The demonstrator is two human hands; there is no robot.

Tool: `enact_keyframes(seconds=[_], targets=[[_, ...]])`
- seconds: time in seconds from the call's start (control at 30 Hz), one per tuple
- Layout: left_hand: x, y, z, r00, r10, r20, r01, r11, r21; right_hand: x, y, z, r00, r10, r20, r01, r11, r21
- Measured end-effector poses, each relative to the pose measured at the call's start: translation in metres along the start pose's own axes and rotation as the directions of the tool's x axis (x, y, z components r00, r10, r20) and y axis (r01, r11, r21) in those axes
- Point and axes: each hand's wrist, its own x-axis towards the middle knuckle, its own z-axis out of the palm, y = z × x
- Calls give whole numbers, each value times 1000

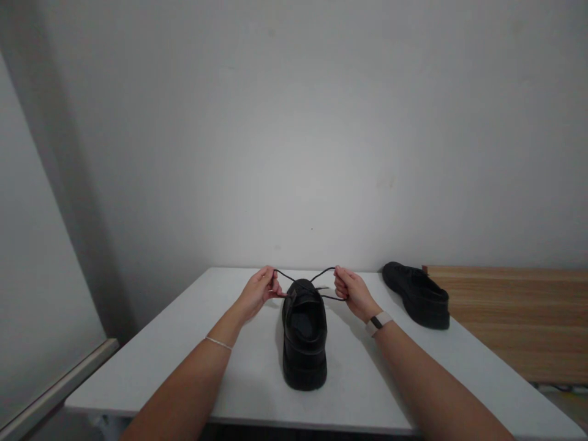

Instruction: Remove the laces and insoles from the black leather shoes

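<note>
In the head view, a black lace-up shoe (pixel 305 367) stands flat on the white counter (pixel 252 392), in the middle, between the two hands. Its long way runs straight out from the person: the heel is close, and the toe points at the wall (pixel 294 153). The left hand (pixel 263 289) is up by the left side of the laces, with its fingers closed on a thin black shoelace (pixel 333 298). The right hand (pixel 350 288) is on the other side, and it also pinches lace, with one strand going up to it and one lower down. The left hand looks nearer to the shoe; I can't tell if a finger touches it. The right hand has a bigger gap. The laces spread out sideways, across the shoe's long way. The other black shoe (pixel 418 297) sits well apart, at the counter's right edge.
</note>
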Motion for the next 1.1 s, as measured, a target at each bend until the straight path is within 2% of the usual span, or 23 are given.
enact_keyframes(seconds=[0.13, 0.33, 0.43, 0.53, 0.73, 0.8, 0.9, 1.0, 1.1], targets=[[2, 3, -4, 999, -13, -50, 15, 999, 32, 2, 0, -4, 997, -49, -60, 47, 999, -23], [2, 12, -8, 999, -34, -19, 34, 999, -4, 4, -6, -6, 987, -102, -122, 108, 993, 42], [-1, 18, -10, 993, -97, 72, 104, 988, -109, 1, -12, -5, 997, -63, -50, 66, 995, 73], [-6, 23, -14, 965, -175, 193, 211, 960, -185, -5, -17, 0, 998, 9, 68, -14, 998, 65], [-13, 29, -16, 907, -245, 342, 311, 938, -154, -19, -24, 8, 973, 83, 217, -92, 995, 29], [-13, 28, -13, 911, -222, 347, 288, 946, -150, -20, -27, 7, 968, 89, 234, -96, 995, 18], [-11, 24, -8, 941, -138, 310, 182, 976, -118, -20, -28, 0, 969, 104, 223, -108, 994, 8], [-9, 18, -4, 960, -93, 263, 88, 996, 31, -20, -27, -7, 975, 97, 199, -102, 995, 14], [-8, 12, -2, 977, -90, 196, 57, 984, 169, -22, -28, -10, 981, 52, 187, -60, 997, 39]])
